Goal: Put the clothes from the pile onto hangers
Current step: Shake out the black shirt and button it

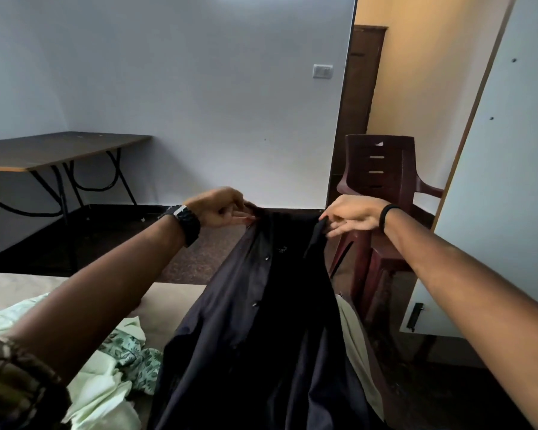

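Dark shirt [261, 321]: you hold it up in front of you by its top edge, so it hangs down toward the bottom of the view. It is very dark, navy or black. A row of small dark buttons runs down its left panel, and the front hangs open, showing a darker inside. A tiny pale mark sits high on the inside, too small to read. The cloth looks smooth and slightly glossy, with long soft folds.

Left hand [221, 209]: you pinch the shirt's upper left corner between thumb and fingertips, the other fingers curled. A dark watch [184, 223] sits on this wrist.

Right hand [351, 214]: you pinch the shirt's upper right corner, with the lower fingers stretched out below the cloth. A thin black band [385, 217] circles this wrist.

Pile of clothes [112, 364]: pale green garments lie crumpled on the bed [171, 297] at lower left, one with a green leaf print. The shirt's lower left part hangs just beside them, over the bed's edge.

Pale cloth [354, 342]: a cream strip shows behind the shirt's right side; you cannot tell what it belongs to.

Chair [382, 187]: a dark red plastic chair stands behind your right hand, near the doorway.

Table [53, 150]: a folding table with a dark top and black legs stands by the grey wall at left, well apart from the shirt.

Cupboard door [507, 169]: a white panel stands at far right.
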